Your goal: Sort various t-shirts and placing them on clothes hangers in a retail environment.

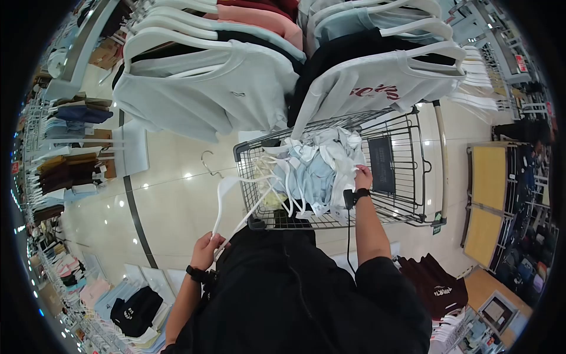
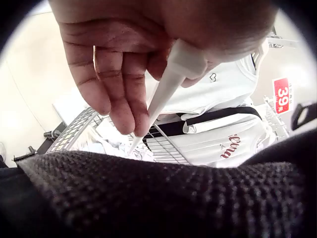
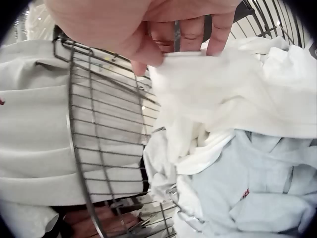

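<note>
My left hand (image 1: pixel 206 250) grips one end of a white clothes hanger (image 1: pixel 226 186), whose metal hook points up and away over the floor. In the left wrist view the hanger arm (image 2: pixel 165 90) runs down past my fingers (image 2: pixel 130 94). My right hand (image 1: pixel 364 176) pinches the edge of a white garment (image 3: pixel 218 91) on the heap in the shopping cart (image 3: pixel 74 129). Light blue clothing (image 3: pixel 218 183) lies beside it in the heap. Several more white hangers (image 1: pixel 287 171) stick out at the heap's left side.
Racks of hung shirts (image 1: pixel 194 94) stand just beyond the cart, close over its far edge. Folded clothes (image 1: pixel 138 310) lie at lower left, with a maroon garment (image 1: pixel 433 286) at lower right. Tiled floor (image 1: pixel 177 200) shows left of the cart.
</note>
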`<state>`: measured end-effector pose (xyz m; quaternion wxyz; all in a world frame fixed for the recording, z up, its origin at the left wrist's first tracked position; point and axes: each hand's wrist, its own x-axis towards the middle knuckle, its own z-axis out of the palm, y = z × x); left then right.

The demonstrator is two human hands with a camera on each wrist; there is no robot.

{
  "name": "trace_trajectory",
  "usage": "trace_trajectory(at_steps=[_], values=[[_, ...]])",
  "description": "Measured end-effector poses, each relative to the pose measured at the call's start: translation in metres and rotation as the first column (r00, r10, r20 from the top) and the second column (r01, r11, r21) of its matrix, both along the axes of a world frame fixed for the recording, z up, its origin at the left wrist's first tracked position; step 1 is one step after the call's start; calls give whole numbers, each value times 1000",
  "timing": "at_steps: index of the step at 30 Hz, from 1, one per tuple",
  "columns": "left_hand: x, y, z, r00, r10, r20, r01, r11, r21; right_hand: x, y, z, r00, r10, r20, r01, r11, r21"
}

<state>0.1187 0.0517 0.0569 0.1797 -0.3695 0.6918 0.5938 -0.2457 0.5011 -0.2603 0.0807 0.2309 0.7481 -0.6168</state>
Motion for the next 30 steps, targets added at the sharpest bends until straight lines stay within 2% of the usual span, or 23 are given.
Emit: trace_trajectory(at_steps=[1,4,5,7,9,13,15,18,19,20,21,23,25,28,30], values=[[-1,-5,-1,1000,-8,-10,8,1000,10,6,-7,23,1000,-8,-10,8,1000,10],[2,-23,-4,999,-22,-49,26,996,83,33,-46,107,997,37,-64,-47,984,-170],[4,-30,-9,995,-60,-82,66,995,75,46,-65,141,996,24,-82,-37,986,-161],[7,-45,-14,985,-114,-132,124,990,71,81,-106,196,986,159,-44,-165,954,-251],[9,-62,-16,979,-137,-148,154,982,109,123,-140,205,958,272,-91,-286,930,-231],[25,-100,-39,962,-168,-215,204,966,159,210,-210,253,891,447,-77,-419,745,-518],[27,-119,-45,949,-246,-197,279,946,163,244,-247,297,850,507,-144,-455,568,-685],[22,-126,-55,937,-286,-202,327,922,208,271,-286,338,563,778,-280,-773,375,-512],[19,-124,-58,930,-304,-207,349,906,239,274,-297,350,504,829,-244,-759,290,-584],[16,-122,-65,941,-285,-182,330,889,318,279,-303,350,472,851,-229,-767,268,-583],[9,-119,-60,939,-288,-188,336,887,316,281,-309,349,439,873,-215,-775,246,-582],[-9,-105,-44,947,-311,-80,318,875,365,287,-315,341,425,866,-262,-811,236,-534],[-22,-94,-48,960,-270,-79,278,876,394,291,-320,344,411,860,-303,-841,230,-489],[-45,-76,-39,969,-231,-85,237,783,575,289,-321,347,331,907,-261,-870,186,-456],[-46,-69,-52,976,-197,-88,208,749,629,287,-319,338,362,898,-251,-866,225,-446]])
